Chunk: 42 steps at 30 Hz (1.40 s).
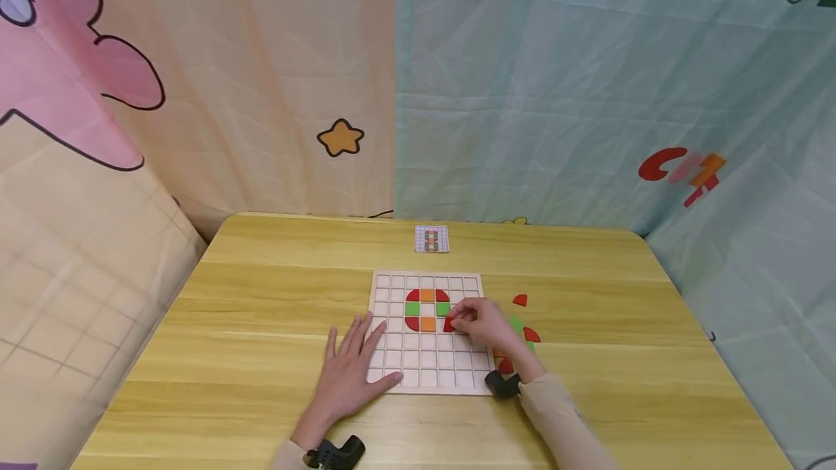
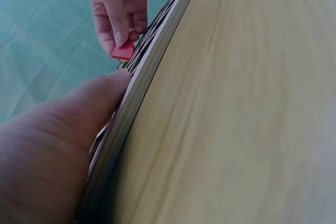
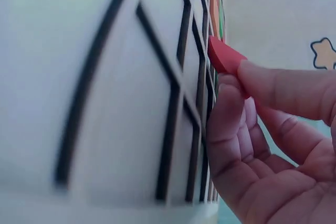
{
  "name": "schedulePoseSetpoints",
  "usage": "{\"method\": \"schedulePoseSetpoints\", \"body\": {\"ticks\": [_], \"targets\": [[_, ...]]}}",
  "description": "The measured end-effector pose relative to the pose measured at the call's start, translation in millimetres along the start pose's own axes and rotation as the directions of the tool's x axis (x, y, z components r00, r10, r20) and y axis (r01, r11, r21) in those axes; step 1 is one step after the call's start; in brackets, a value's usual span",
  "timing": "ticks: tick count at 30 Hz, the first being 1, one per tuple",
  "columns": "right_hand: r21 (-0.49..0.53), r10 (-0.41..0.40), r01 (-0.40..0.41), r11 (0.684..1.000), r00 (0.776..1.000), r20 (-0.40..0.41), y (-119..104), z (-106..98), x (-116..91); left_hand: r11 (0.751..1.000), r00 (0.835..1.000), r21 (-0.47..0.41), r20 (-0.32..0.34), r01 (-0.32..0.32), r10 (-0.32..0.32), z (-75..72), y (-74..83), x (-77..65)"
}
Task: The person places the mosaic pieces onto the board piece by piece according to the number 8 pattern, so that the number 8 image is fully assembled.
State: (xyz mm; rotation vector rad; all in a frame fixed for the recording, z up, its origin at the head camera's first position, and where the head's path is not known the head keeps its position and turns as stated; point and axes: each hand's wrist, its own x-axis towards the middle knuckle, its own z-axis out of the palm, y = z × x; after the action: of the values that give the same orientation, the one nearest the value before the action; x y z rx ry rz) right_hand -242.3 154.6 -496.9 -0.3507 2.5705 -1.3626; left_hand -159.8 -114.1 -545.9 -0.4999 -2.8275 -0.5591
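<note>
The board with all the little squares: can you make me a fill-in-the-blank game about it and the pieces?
1. The right hand pinches a ____-coloured piece.
2. Apart from that one, ____ rounded pieces sit on the board.
3. Two orange squares and two ____ squares sit there too.
4. In the head view, loose pieces lie on the board's ____ side.

Missing words: red; three; green; right.

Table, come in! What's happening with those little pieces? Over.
Right hand pinching red piece over grid board. Left hand resting at board's left edge. Nothing visibly blocking.
</note>
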Motion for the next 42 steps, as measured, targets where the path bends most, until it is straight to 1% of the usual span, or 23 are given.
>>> {"method": "schedulePoseSetpoints", "body": {"ticks": [4, 8, 11, 17, 24, 28, 31, 35, 40, 42], "targets": [[-0.008, 0.012, -0.012, 1.000, 1.000, -0.008, -3, 6, 4, 1.000, 1.000, -0.003, -0.003, -0.001, 0.001, 0.4, -0.3, -0.5], [-0.026, -0.001, 0.000, 1.000, 1.000, -0.031, -7, 11, 8, 1.000, 0.999, -0.006, -0.035, -0.015, 0.015, 0.7, -0.4, -0.8], [-0.049, -0.007, 0.006, 0.999, 0.999, -0.033, -9, 13, 10, 1.000, 0.999, -0.006, -0.036, -0.015, 0.014, 0.5, -0.6, -1.1], [-0.071, -0.038, 0.036, 0.997, 0.999, -0.028, -12, 15, 11, 1.000, 1.000, 0.000, -0.014, -0.001, 0.001, 0.3, -2.1, -0.9], [-0.130, -0.082, 0.074, 0.989, 0.995, -0.058, -13, 18, 9, 1.000, 1.000, -0.014, 0.002, 0.009, -0.009, 0.0, -2.1, -1.1], [-0.149, -0.091, 0.078, 0.986, 0.993, -0.080, -13, 18, 6, 1.000, 1.000, -0.004, 0.003, 0.006, -0.006, 0.9, -2.3, -1.0], [-0.140, -0.063, 0.049, 0.989, 0.993, -0.098, -13, 17, 3, 1.000, 1.000, -0.002, 0.001, 0.003, -0.003, 1.6, -2.2, -0.7], [-0.100, -0.017, 0.007, 0.995, 0.995, -0.096, -12, 15, -2, 1.000, 1.000, -0.010, -0.016, -0.007, 0.007, 2.1, -1.7, 0.0], [-0.079, -0.046, 0.040, 0.996, 0.996, -0.078, -11, 12, -9, 1.000, 0.999, -0.021, -0.031, -0.014, 0.013, 2.2, -0.8, 1.1], [-0.072, -0.054, 0.048, 0.996, 0.994, -0.092, -9, 9, -12, 1.000, 1.000, -0.019, -0.022, -0.010, 0.010, 2.6, -0.8, 1.4]]}}
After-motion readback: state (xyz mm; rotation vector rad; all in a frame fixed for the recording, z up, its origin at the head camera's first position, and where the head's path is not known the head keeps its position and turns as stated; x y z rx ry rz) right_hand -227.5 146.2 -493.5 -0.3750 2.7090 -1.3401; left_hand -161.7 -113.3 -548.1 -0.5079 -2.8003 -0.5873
